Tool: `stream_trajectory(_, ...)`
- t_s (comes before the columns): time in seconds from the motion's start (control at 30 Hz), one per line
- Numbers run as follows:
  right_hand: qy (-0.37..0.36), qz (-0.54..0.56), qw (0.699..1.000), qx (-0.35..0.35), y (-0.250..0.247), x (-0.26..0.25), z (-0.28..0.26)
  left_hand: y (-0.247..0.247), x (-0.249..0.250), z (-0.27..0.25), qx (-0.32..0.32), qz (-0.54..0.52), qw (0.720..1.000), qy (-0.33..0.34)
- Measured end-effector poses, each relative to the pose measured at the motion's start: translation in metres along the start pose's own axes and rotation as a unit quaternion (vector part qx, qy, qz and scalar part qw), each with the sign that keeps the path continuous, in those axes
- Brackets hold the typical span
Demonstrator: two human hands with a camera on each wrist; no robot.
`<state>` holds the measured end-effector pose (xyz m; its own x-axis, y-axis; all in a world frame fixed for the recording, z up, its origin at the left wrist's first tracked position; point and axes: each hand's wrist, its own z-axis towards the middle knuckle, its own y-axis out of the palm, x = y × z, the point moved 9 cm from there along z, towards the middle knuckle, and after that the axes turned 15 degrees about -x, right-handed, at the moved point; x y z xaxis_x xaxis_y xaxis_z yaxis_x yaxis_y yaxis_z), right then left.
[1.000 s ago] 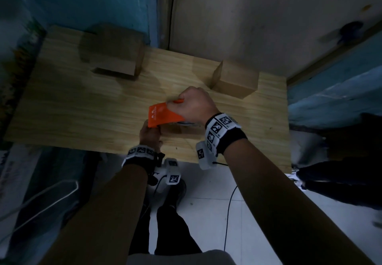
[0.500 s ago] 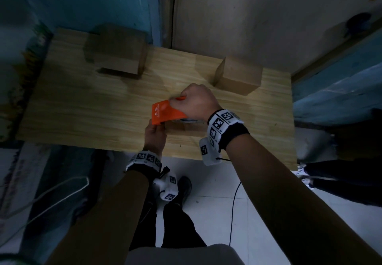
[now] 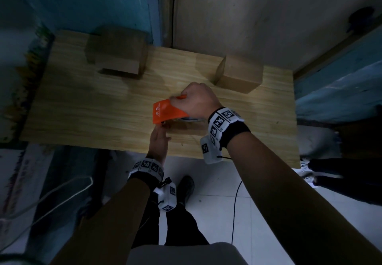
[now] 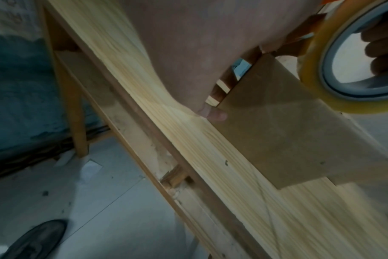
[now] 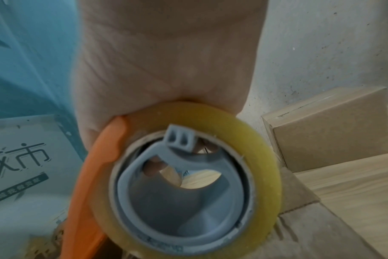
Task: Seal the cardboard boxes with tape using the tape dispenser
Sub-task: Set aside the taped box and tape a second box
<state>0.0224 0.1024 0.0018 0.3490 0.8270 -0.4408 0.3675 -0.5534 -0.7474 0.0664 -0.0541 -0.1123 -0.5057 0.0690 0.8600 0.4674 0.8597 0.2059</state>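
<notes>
Right hand (image 3: 196, 101) grips tape dispenser (image 3: 165, 112); only left wrist shows left hand (image 4: 188, 52) flat against box (image 4: 299, 136)

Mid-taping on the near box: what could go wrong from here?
1. The box sits near the table front edge; the left hand only rests its fingers against one end, so a dispenser pull might slide it.
2. The right hand covers most of the dispenser, and the box top is hidden in the head view, so the tape could run off the seam.
3. The tape roll looks thin and might run out.
</notes>
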Motion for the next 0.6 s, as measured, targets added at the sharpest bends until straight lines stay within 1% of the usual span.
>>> stream_trajectory(0.1, 0.002, -0.003, 1.000, 0.002, 0.000, 0.001, 0.001, 0.006, 0.000, 0.002, -0.023, 0.024, 0.999, 0.030)
stream_trajectory(0.2, 0.005, 0.004, 1.000, -0.003, 0.001, 0.001, 0.001, 0.005, 0.007, 0.004, -0.013, 0.123, 0.988, 0.090)
stream_trajectory(0.27, 0.004, 0.006, 1.000, -0.003, 0.000, 0.001, 0.000, 0.005, 0.014, 0.003, 0.000, 0.177, 0.977, 0.116)
stream_trajectory(0.33, 0.004, 0.011, 1.000, 0.000, -0.002, 0.001, -0.001, 0.005, 0.020, 0.005, -0.001, 0.206, 0.971, 0.119)
stream_trajectory(0.5, 0.001, 0.018, 1.000, 0.001, -0.002, 0.001, -0.002, -0.002, 0.009, 0.022, -0.012, 0.270, 0.958, 0.097)
stream_trajectory(0.6, 0.003, 0.011, 1.000, -0.005, 0.000, 0.001, 0.000, -0.002, 0.011, 0.026, 0.009, 0.298, 0.949, 0.099)
